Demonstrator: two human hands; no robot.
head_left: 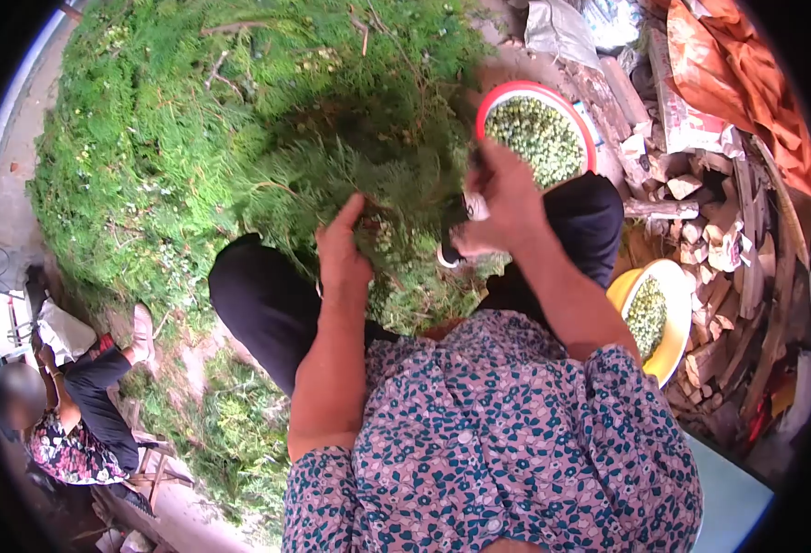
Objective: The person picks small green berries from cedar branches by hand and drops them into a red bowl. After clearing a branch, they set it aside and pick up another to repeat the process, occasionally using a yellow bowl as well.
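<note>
My left hand (345, 247) is closed around the stem end of a feathery green conifer branch (345, 170), with the index finger stretched along it. The branch spreads over the big pile of cut greenery (175, 120) in front of my knees. To the right, my right hand (507, 198) is raised above my right knee, its fingers curled and smeared by motion. Something small and dark shows at its fingertips, too blurred to name. Just beyond this hand stands a red-rimmed white basin (484, 115) filled with small pale-green cones or seed pods (536, 138).
A yellow basin (677, 318) with similar green pieces stands by my right side. Stacked firewood (719, 249) and an orange tarp (746, 92) line the right. At lower left another person (82, 442) sits on a low wooden stool beside more greenery.
</note>
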